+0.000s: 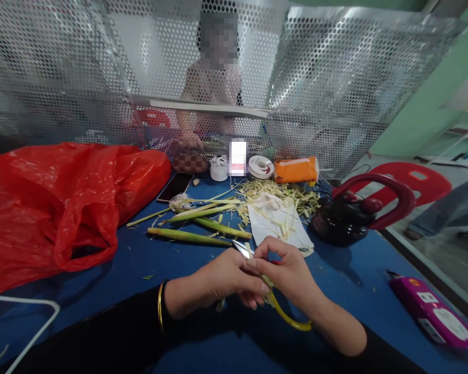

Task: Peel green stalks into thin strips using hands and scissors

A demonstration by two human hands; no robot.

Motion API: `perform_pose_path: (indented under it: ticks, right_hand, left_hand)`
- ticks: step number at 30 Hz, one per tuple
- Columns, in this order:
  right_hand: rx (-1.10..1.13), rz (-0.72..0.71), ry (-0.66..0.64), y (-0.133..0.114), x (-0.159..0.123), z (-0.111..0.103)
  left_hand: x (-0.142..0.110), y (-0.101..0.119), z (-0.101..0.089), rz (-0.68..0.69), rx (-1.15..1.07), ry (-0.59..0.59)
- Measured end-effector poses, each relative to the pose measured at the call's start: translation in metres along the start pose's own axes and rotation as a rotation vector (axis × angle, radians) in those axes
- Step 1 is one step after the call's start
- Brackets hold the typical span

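Note:
My left hand [222,283] and my right hand [288,275] meet above the near part of the blue table [148,254]. Both are closed around a pair of yellow-handled scissors [284,314], whose blades [242,248] stick up between them. A small pale piece of stalk is pinched at the fingertips. Beyond the hands lie several green plant stalks [203,228] and a white sheet [281,226] with peeled strips on it.
A big red plastic bag [62,202] fills the left side. A black kettle with a red handle [354,213] stands at right, a purple device [437,314] at near right. Phone [175,187], tape rolls and an orange pack [296,170] line the perforated screen; another person sits behind it.

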State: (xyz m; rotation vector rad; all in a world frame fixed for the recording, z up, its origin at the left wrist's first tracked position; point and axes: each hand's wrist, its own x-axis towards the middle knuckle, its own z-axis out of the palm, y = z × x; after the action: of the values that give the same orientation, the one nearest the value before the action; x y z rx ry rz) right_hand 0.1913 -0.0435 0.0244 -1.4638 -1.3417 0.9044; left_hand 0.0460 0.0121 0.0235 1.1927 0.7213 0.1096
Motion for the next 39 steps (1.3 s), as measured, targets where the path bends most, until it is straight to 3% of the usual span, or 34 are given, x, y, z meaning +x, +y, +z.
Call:
perform_pose_path:
  ticks: [11, 17, 21, 24, 26, 29, 31, 36, 39]
  right_hand:
    - [-0.024, -0.121, 0.013, 0.000, 0.000, 0.004]
    - [0.080, -0.048, -0.040, -0.002, 0.002, 0.000]
    - [-0.040, -0.128, 0.145, -0.004, 0.006, -0.014]
    - [-0.006, -0.081, 0.313, -0.004, 0.010, -0.023]
    - [0.098, 0.004, 0.287, -0.004, 0.011, -0.024]
    - [0.254, 0.138, 0.101, -0.005, 0.009, -0.019]
    - [0.315, 0.159, 0.045, -0.005, 0.007, -0.014]
    - [0.295, 0.070, 0.175, 0.003, 0.006, -0.008]
    - [0.073, -0.011, 0.241, 0.008, 0.008, -0.011]
  left_hand:
    - [-0.001, 0.000, 0.007, 0.020, -0.024, 0.063]
    - [0.000, 0.001, 0.007, 0.002, -0.061, 0.080]
    - [0.000, 0.002, 0.002, 0.052, -0.127, 0.105]
    - [0.001, 0.004, 0.000, 0.094, -0.175, 0.180]
    - [0.001, 0.005, -0.001, 0.119, -0.201, 0.238]
    - [0.001, 0.006, -0.002, 0.133, -0.209, 0.271]
    - [0.002, 0.006, -0.002, 0.128, -0.198, 0.263]
    - [0.001, 0.007, 0.000, 0.122, -0.181, 0.265]
    - [0.000, 0.009, 0.001, 0.107, -0.204, 0.298]
